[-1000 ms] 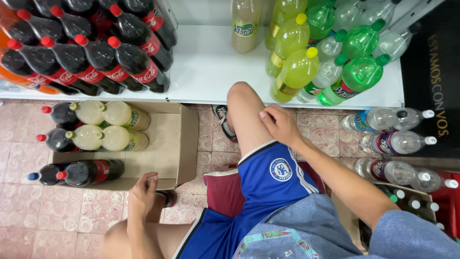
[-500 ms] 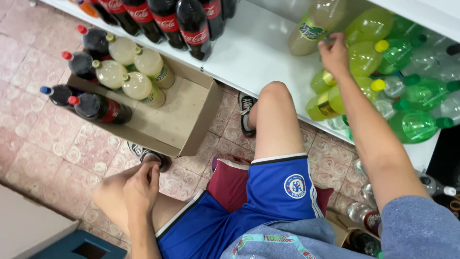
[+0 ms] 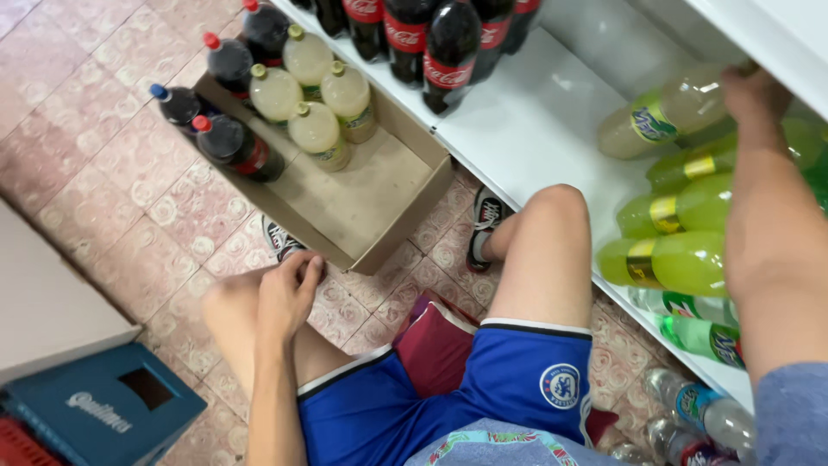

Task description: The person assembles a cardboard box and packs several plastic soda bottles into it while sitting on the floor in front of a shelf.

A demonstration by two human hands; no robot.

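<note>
Head view is showing the right hand (image 3: 752, 93) gripping the pale yellow-green plastic soda bottle (image 3: 662, 117) lying on the white shelf (image 3: 526, 121), far right. Left hand (image 3: 289, 293) is resting loosely curled on the left knee, near the open cardboard box (image 3: 371, 203) of bottles.

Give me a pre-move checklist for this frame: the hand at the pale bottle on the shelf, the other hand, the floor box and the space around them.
1. Right hand on the pale lying bottle: touching its far end; full grip cannot tell.
2. Left hand free: ok, it rests on the left knee, holding nothing.
3. Bare shelf space beside the pale bottle: ok, open white surface on the side toward the dark bottles.
4. Green bottles settled: ok, lying stacked on their sides.
5. Cardboard box within reach: ok, just ahead of the left hand, partly filled.
</note>
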